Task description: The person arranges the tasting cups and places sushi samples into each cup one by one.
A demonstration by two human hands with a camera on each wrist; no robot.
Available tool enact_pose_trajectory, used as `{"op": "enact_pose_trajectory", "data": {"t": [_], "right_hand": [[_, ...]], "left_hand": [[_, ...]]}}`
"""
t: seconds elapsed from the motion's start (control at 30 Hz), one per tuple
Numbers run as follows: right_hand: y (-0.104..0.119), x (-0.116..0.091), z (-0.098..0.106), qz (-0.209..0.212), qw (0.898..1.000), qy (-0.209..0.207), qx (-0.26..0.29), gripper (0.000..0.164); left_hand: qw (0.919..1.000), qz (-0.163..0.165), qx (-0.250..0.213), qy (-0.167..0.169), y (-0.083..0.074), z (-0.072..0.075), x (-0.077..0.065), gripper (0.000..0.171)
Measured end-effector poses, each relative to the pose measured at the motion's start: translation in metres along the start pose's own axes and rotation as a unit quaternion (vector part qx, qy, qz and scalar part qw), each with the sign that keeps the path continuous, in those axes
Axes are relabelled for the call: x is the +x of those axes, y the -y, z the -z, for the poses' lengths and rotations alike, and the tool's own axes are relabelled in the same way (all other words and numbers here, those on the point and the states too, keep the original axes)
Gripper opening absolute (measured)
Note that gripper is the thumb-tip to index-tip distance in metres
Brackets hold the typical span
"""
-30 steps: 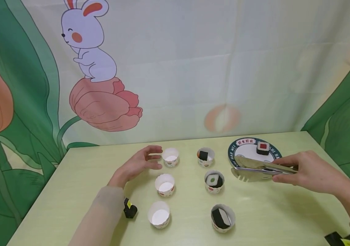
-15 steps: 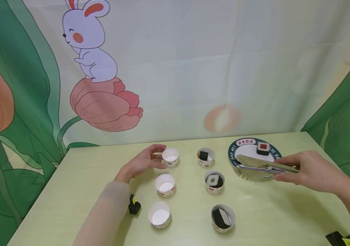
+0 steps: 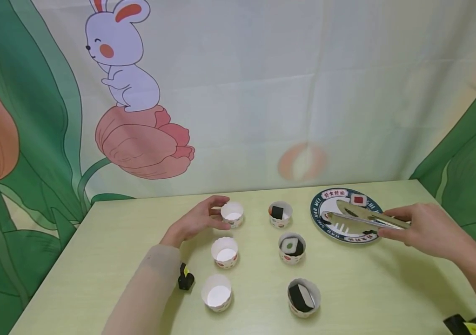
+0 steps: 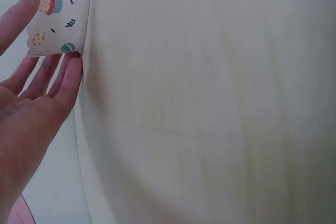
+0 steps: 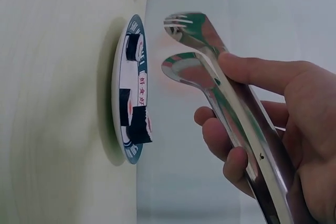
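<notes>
Near the far edge of the table, I have the left hand spread around a paper cup; the right hand grips tongs, tips parted above the plate, with room between its rim and the other cups.

Cloth bkgd w/ bunny on pink tulip, grn lvs.

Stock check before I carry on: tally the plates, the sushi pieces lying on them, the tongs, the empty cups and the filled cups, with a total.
Plate: 1
Sushi pieces on it: 3
Tongs: 1
Empty cups: 3
Filled cups: 3
Total: 11, leaving out what the filled cups hold
</notes>
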State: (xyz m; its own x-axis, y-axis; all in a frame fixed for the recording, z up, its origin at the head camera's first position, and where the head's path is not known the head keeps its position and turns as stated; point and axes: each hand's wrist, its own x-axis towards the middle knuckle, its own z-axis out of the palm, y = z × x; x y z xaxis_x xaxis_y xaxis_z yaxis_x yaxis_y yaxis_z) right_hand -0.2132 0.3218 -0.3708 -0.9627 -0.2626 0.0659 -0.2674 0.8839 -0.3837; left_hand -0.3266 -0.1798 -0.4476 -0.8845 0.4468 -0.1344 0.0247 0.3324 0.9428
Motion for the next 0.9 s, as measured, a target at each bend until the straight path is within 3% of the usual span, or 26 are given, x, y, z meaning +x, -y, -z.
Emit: {"op": "enact_pose_trajectory", "data": {"t": [0.4, 0.9], "right_hand": [[-0.015, 0.007, -0.003, -0.025, 0.999, -0.037, -0.026, 0.065], [-0.02, 0.01, -0.007, -0.037, 0.999, -0.019, -0.032, 0.068]], "left_hand": [[0.9997, -0.014, 0.02, 0.001, -0.001, -0.001, 0.003, 0.082], [0.9989, -0.011, 0.044, -0.01, -0.003, -0.005, 0.005, 0.07]]}}
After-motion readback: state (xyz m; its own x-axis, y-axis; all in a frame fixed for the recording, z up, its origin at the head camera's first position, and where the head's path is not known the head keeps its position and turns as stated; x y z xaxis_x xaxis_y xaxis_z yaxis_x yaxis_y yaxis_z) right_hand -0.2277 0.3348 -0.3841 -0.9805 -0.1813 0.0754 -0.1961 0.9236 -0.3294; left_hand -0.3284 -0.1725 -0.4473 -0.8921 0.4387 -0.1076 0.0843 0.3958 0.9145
